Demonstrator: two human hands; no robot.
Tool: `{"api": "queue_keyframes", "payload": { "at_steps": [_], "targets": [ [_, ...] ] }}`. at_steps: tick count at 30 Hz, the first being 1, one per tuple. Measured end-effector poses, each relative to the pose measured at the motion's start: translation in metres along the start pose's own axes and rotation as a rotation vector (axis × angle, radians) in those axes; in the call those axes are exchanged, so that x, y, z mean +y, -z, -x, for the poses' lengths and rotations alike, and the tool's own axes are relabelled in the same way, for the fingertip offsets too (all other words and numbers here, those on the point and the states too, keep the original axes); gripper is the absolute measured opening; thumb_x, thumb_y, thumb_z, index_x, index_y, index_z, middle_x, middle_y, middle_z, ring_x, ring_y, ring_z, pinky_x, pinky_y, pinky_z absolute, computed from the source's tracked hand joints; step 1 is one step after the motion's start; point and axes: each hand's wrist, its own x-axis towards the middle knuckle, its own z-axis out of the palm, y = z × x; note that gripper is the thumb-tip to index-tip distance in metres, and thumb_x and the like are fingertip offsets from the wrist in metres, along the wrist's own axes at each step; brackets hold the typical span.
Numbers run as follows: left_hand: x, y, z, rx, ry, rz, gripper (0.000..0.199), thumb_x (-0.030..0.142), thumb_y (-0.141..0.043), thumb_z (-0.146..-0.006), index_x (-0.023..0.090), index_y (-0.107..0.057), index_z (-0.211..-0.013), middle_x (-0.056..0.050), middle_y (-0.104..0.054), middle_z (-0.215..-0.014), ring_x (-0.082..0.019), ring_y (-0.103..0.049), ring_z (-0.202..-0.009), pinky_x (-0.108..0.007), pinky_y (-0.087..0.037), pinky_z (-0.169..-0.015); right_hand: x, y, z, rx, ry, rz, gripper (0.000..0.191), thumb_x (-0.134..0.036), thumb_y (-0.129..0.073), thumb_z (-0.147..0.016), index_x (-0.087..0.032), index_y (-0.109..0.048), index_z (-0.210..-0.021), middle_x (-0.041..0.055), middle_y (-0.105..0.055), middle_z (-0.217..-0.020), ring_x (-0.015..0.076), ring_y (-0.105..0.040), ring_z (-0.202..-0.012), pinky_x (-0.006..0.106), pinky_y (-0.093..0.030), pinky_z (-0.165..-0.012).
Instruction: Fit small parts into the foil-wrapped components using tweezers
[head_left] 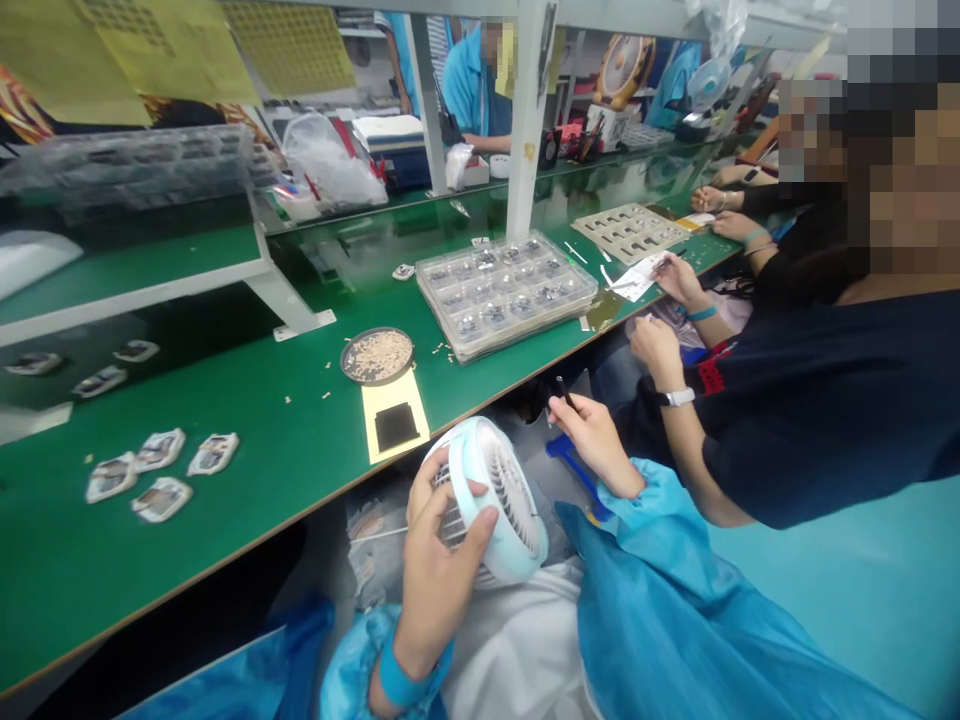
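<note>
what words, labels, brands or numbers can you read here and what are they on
None can be read for certain.
Hanging yellow sheet: rows of marks, too small and blurred.
Co-worker's dark sleeve: red lettering, too blurred.
White paper: faint marks, unreadable.
Fan: no lettering visible.

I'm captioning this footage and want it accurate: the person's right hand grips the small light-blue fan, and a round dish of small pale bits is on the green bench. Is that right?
Not quite: the left hand grips the small light-blue fan, as the head view shows. A round dish of small pale bits is on the green bench.
</note>
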Motion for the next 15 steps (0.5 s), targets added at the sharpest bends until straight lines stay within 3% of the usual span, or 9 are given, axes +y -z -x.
{"api": "queue_keyframes", "payload": {
  "at_steps": [6, 11, 15],
  "targets": [
    [0.008, -0.019, -0.026, -0.196, -0.145, -0.14, 0.031, 0.042, -0.066, -0.095, 0.029, -0.069, -0.123, -0.009, -0.043, -0.157, -0.032, -0.038, -0.149, -0.054, -0.032, -0.122, 0.029, 0.005, 0.013, 0.032, -0.073, 0.079, 0.046, -0.06, -0.064, -0.089, -0.017, -0.069, -0.074, -0.0021, -0.053, -0.059, 0.0127, -0.045, -0.056, 0.025, -0.034, -0.054],
    [0.007, -0.039, -0.04, -0.151, -0.186, -0.165, 0.036, 0.041, -0.066, -0.095, 0.032, -0.067, -0.129, -0.008, -0.044, -0.156, -0.032, -0.042, -0.145, -0.053, -0.037, -0.119, 0.032, 0.005, 0.014, 0.096, -0.041, 0.043, 0.041, -0.057, -0.065, -0.09, -0.017, -0.071, -0.083, -0.0001, -0.06, -0.067, 0.014, -0.05, -0.06, 0.026, -0.039, -0.057],
    [0.005, -0.044, -0.046, -0.231, -0.212, -0.284, 0.041, 0.042, -0.067, -0.094, 0.032, -0.062, -0.134, -0.009, -0.042, -0.159, -0.035, -0.039, -0.148, -0.058, -0.038, -0.116, 0.029, 0.0, 0.012, 0.163, -0.017, -0.034, 0.037, -0.055, -0.064, -0.092, -0.018, -0.069, -0.086, -0.0021, -0.054, -0.062, 0.0132, -0.047, -0.056, 0.026, -0.038, -0.053]
  ]
}}
